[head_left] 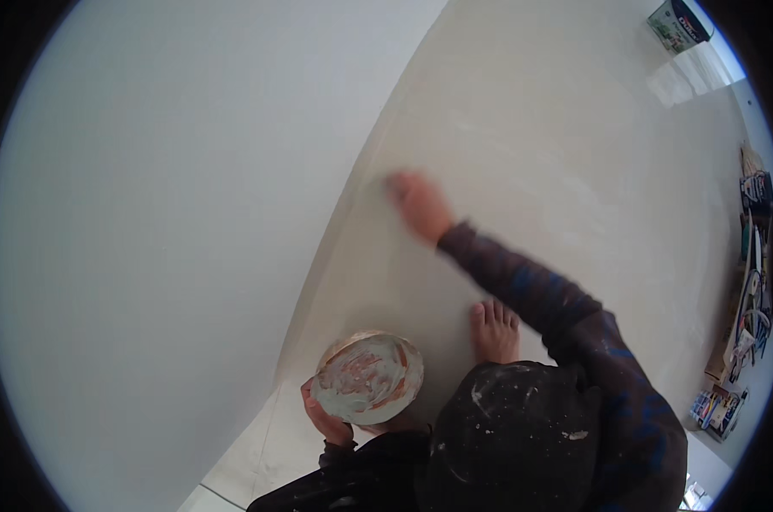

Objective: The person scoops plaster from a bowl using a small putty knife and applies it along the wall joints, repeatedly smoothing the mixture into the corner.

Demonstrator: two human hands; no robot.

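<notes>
My left hand [325, 418] grips the rim of a shallow round bowl [412, 375] from its left side. A whitish, paste-like coat with reddish-brown patches [365, 380] is smeared across the inside of the bowl. My right arm reaches forward and left, and the right hand [420, 207] is near the foot of the white wall, just above the floor. This hand is blurred by motion; its fingers look curled in. A faint grey smear shows at its fingertips, too unclear to name.
The pale wall [173, 213] fills the left. Glossy cream floor [557, 171] spreads to the right. My bare foot [495, 334] is beside a dark, white-spattered shape [514, 427]. A paint tin [678, 27] stands far right; another tin [755, 189], cables [752, 328] and a small box [717, 411] line the right edge.
</notes>
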